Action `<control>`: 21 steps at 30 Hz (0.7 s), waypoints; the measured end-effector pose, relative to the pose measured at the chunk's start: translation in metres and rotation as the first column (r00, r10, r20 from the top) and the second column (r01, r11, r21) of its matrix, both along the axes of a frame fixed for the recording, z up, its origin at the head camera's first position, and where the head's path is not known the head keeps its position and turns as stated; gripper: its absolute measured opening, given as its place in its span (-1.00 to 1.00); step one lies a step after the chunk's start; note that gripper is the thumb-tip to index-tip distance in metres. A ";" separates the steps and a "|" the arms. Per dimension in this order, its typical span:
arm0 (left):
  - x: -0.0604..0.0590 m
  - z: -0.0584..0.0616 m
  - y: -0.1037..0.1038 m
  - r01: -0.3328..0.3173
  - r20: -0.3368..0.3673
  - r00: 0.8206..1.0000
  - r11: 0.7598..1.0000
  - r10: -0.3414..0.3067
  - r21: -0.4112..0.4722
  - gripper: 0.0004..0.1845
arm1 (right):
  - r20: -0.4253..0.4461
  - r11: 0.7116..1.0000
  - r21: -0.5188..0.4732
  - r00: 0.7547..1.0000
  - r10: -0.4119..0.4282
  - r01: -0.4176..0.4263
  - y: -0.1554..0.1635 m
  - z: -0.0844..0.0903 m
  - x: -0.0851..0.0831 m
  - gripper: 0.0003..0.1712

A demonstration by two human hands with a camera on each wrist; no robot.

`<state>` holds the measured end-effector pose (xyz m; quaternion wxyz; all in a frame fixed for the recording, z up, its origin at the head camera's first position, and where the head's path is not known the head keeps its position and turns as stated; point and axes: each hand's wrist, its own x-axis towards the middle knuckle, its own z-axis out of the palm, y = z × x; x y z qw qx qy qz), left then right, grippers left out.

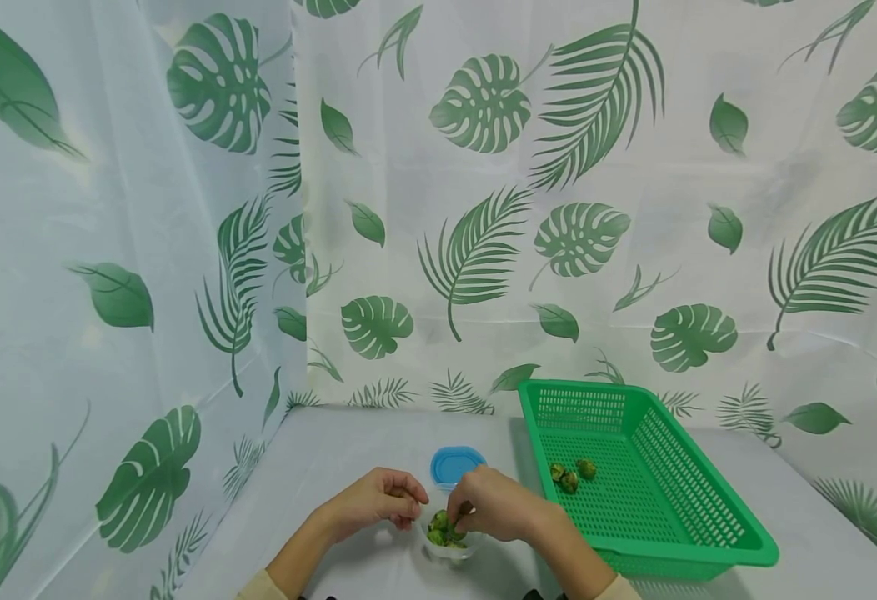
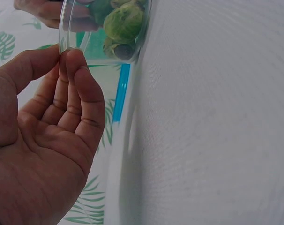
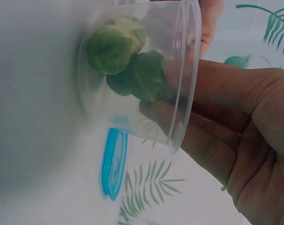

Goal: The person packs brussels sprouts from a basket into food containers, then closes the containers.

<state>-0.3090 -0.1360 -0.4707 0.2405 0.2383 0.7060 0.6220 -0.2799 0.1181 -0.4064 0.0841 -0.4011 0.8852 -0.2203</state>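
Note:
A small clear plastic tub (image 1: 449, 552) stands on the white table near its front edge, with several green Brussels sprouts (image 1: 442, 529) inside. My left hand (image 1: 374, 500) pinches the tub's rim (image 2: 66, 33) between thumb and fingers (image 2: 78, 70). My right hand (image 1: 494, 504) reaches into the tub (image 3: 184, 70) from the right. Its fingers (image 3: 198, 136) curl round a dark green sprout (image 3: 149, 77). A paler sprout (image 3: 115, 44) lies deeper in the tub against its bottom.
A blue lid (image 1: 457, 465) lies just behind the tub. A green slotted basket (image 1: 679, 554) stands to the right, holding three sprouts (image 1: 569, 477). Leaf-printed white curtains close off the back and left of the table (image 1: 333, 450).

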 end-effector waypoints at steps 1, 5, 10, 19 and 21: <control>0.000 0.000 0.000 0.000 -0.001 1.000 1.000 0.000 0.000 -0.72 | -0.001 1.000 0.002 1.000 -0.001 0.001 0.000 0.000 0.000 -0.87; 0.000 0.000 0.000 0.004 -0.005 1.000 1.000 -0.004 0.002 -0.71 | -0.017 1.000 0.016 1.000 -0.001 0.001 -0.002 -0.003 -0.001 -0.86; 0.000 0.000 0.000 0.006 -0.006 1.000 1.000 -0.006 0.002 -0.68 | -0.023 1.000 0.020 1.000 -0.007 0.007 -0.002 -0.006 -0.002 -0.85; 0.000 0.000 0.000 0.005 -0.003 1.000 1.000 -0.005 0.004 -0.72 | -0.054 1.000 0.016 0.999 -0.006 0.006 -0.002 -0.005 -0.002 -0.85; 0.000 0.000 0.000 0.005 -0.004 1.000 1.000 -0.005 0.004 -0.70 | -0.064 1.000 0.012 0.998 -0.007 0.008 -0.002 -0.005 -0.002 -0.84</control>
